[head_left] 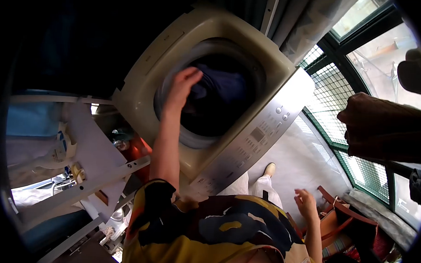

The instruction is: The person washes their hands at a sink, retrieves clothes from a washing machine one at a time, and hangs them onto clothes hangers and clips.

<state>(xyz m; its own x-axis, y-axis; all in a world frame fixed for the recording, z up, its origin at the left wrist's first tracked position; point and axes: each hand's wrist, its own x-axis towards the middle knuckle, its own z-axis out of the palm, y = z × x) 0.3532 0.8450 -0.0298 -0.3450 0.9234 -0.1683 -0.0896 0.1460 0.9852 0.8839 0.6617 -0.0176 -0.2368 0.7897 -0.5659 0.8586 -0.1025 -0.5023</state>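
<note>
My left hand (180, 85) reaches over the open drum of a beige top-loading washing machine (133, 78). Its fingers are bent and slightly apart, with the tips at the left edge of dark blue cloth (224, 85) inside the drum; no cloth shows between them. Deep shadow hides the bottom of the drum. My right hand (306, 204) hangs open and empty beside my body, to the right of the machine's silver control panel (257, 133).
A green-framed window with mesh (332, 85) runs along the right. A brown bag (338, 221) sits at lower right, and dark brown cloth (384, 129) hangs above it. At left stands a white metal frame (93, 185) with shelves.
</note>
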